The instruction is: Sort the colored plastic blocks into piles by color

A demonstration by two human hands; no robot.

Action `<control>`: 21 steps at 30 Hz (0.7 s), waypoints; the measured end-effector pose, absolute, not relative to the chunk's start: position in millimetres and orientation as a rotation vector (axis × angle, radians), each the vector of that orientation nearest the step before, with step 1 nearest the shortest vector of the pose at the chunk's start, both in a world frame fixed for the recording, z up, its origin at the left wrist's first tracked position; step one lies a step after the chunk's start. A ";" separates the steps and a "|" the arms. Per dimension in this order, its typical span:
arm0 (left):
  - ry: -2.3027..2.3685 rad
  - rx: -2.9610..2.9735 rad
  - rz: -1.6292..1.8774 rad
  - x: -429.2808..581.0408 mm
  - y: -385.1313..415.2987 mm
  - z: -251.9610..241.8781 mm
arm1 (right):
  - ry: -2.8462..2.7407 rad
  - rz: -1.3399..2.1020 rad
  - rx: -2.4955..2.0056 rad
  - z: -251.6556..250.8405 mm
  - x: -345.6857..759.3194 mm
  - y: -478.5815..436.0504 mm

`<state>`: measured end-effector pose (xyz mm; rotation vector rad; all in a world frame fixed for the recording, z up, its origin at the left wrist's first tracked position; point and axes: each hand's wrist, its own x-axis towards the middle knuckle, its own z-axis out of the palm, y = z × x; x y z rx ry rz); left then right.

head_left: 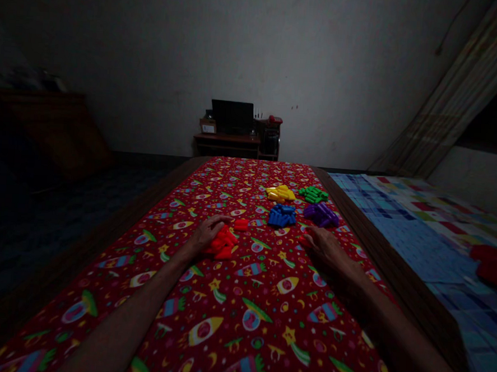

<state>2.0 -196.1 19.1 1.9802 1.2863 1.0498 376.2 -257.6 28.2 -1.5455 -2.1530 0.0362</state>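
Note:
My left hand point(207, 232) rests on a pile of red plastic pieces point(223, 244), its fingers curled over the pile's far edge. One red piece point(241, 225) lies just beyond it. My right hand point(324, 244) lies on the red patterned cloth point(241, 298), fingers bent with a small red piece point(303, 241) at its fingertips. Beyond the hands sit a blue pile point(282, 215), a purple pile point(321, 214), a yellow pile point(280, 193) and a green pile point(313, 194).
The cloth covers a long wooden table point(379, 244). A checked blue mat point(430, 242) lies to the right with a red object point(493, 266) on it. A low desk with a dark monitor point(232, 116) stands against the far wall. The room is dim.

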 end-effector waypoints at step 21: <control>1.181 1.806 1.064 4.2 -207.8 19.2 | -2.499 -0.085 -1.033 1.3 222.7 -206.4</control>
